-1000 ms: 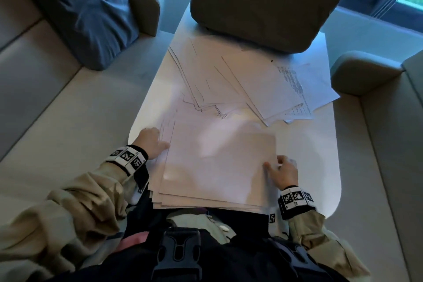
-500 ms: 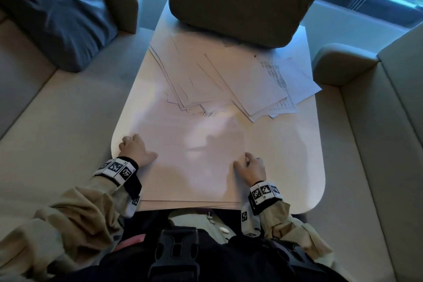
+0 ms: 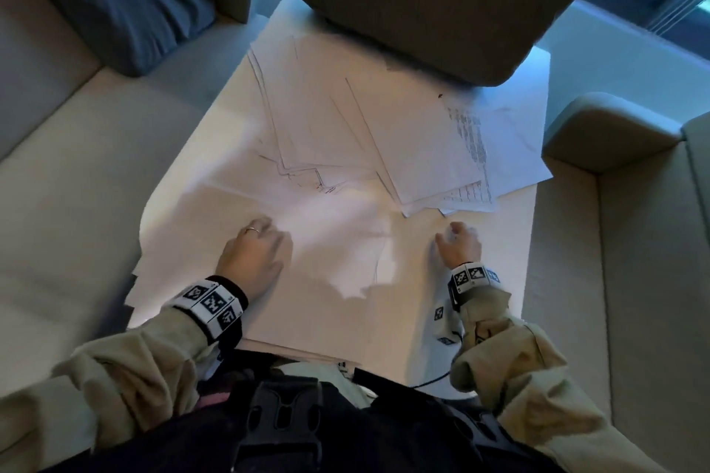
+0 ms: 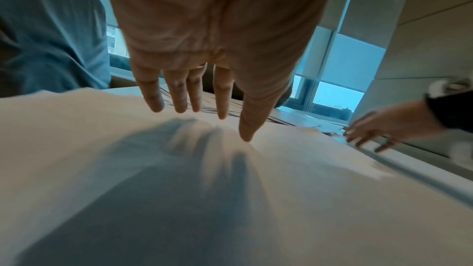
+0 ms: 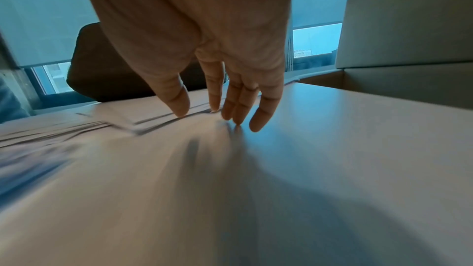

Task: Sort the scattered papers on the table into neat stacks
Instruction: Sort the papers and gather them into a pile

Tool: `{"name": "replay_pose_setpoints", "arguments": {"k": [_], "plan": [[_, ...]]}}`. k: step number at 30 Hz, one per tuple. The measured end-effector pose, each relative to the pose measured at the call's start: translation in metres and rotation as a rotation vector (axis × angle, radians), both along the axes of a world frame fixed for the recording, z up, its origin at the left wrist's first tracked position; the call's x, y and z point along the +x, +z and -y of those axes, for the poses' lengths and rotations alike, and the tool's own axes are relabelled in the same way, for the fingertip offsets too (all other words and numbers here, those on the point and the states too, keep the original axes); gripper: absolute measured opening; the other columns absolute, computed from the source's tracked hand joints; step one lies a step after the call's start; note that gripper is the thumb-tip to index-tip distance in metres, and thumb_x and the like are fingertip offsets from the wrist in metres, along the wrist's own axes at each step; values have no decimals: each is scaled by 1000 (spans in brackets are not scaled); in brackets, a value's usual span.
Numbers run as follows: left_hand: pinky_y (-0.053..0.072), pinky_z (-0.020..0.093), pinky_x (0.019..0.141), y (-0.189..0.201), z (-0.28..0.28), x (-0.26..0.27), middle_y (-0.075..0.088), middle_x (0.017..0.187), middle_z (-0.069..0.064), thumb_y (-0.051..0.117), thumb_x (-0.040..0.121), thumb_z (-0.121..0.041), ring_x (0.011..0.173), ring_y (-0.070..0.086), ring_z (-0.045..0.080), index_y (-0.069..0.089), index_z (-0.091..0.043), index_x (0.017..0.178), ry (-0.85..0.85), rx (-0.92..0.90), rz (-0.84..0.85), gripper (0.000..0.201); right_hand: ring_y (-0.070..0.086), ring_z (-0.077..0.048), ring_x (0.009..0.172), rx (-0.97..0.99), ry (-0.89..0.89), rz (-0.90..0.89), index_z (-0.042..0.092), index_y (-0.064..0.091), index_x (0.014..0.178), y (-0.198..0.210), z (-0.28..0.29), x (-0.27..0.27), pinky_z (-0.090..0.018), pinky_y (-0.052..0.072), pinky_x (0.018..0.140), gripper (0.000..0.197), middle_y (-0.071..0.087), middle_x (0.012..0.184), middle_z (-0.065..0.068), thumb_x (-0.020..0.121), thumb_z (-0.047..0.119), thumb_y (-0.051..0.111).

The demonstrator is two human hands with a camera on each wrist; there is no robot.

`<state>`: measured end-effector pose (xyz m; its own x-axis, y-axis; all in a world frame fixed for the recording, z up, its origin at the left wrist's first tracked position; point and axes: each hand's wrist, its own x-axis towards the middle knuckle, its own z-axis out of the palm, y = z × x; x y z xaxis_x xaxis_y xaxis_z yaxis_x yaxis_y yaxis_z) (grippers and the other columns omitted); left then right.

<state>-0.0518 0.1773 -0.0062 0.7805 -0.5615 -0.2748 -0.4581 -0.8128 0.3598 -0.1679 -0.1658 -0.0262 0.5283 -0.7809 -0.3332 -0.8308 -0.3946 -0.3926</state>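
The near stack of papers [image 3: 330, 280] lies flat on the table [image 3: 511, 265] directly under the left hand [image 3: 253, 261], whose fingers [image 4: 222, 96] are spread straight and pressed down on the top sheet, holding nothing. Just to the right of that stack the right hand [image 3: 459, 244] rests with relaxed, nearly straight fingertips [image 5: 258, 120] on bare tabletop, pinching nothing. Beyond both hands, the scattered papers [image 3: 384, 127] fan out in an overlapping heap, their near corners just short of the right hand's fingers. The step in hand looks like squaring the near stack (or reaching for the next sheets); done well, the left palm should keep the pile pinned while the right nudges its right edge flush, since loose sheets will likely slide over one another. The stack's near edge runs under the person's body and sleeve, so its alignment there is hidden; a dark cushion [image 3: 442, 0] covers the heap's far end, the printing is illegible, and both wrist views are blurred.
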Motion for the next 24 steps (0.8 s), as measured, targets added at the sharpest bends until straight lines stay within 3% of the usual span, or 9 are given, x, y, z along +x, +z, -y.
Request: {"name": "replay_pose_setpoints", "arguments": {"k": [3, 7, 11, 13, 16, 18, 21, 24], "plan": [[41, 36, 101, -3, 25, -18, 28, 148, 3, 59, 85, -29, 131, 35, 22, 46, -19, 134, 24, 31, -42, 52, 39, -34, 127, -77, -3, -2, 0, 40, 137, -2, 48, 14, -35, 30, 107, 55, 41, 137, -22, 89, 20, 58], [43, 39, 98, -5, 46, -32, 26, 146, 3, 62, 84, -33, 130, 31, 25, 41, -18, 135, 146, 68, -71, 56, 31, -35, 132, -77, -137, -38, -4, 33, 139, -2, 97, 30, -39, 29, 109, 69, 30, 141, -25, 90, 37, 60], [45, 41, 96, -4, 60, -38, 26, 145, 3, 62, 84, -32, 129, 31, 25, 41, -19, 134, 244, 89, -94, 55, 27, -40, 133, -39, -229, -114, -6, 35, 136, -8, 130, 42, -49, 30, 107, 95, 29, 141, -27, 76, 59, 67], [44, 40, 96, -4, 65, -39, 28, 143, 4, 62, 84, -30, 128, 33, 25, 44, -18, 132, 287, 86, -92, 53, 35, -40, 130, 6, -218, -108, -6, 40, 132, -13, 143, 47, -50, 36, 103, 100, 38, 137, -26, 65, 60, 76], [44, 40, 95, -4, 72, -43, 31, 141, 4, 62, 84, -28, 126, 35, 26, 48, -18, 130, 350, 57, -88, 49, 59, -36, 107, 94, -174, -18, -3, 58, 111, -15, 154, 51, -45, 51, 89, 79, 60, 116, -23, 59, 50, 84], [45, 41, 94, -5, 77, -45, 32, 140, 3, 63, 84, -26, 125, 35, 26, 50, -17, 128, 388, 43, -91, 47, 64, -34, 95, 115, -130, -14, -1, 64, 99, -11, 155, 51, -43, 54, 84, 65, 67, 104, -19, 62, 49, 82], [45, 41, 91, -6, 83, -47, 32, 141, 2, 62, 84, -26, 125, 35, 26, 51, -18, 127, 424, 49, -86, 45, 62, -33, 99, 98, -59, -58, 5, 63, 101, -6, 147, 50, -39, 52, 83, 54, 64, 106, -18, 72, 48, 74], [46, 41, 91, -6, 88, -49, 32, 141, 2, 61, 85, -28, 126, 35, 26, 50, -18, 128, 425, 59, -79, 45, 55, -35, 111, 29, -22, 19, 8, 57, 115, -1, 133, 52, -42, 47, 95, 36, 58, 120, -20, 88, 32, 58]]}}
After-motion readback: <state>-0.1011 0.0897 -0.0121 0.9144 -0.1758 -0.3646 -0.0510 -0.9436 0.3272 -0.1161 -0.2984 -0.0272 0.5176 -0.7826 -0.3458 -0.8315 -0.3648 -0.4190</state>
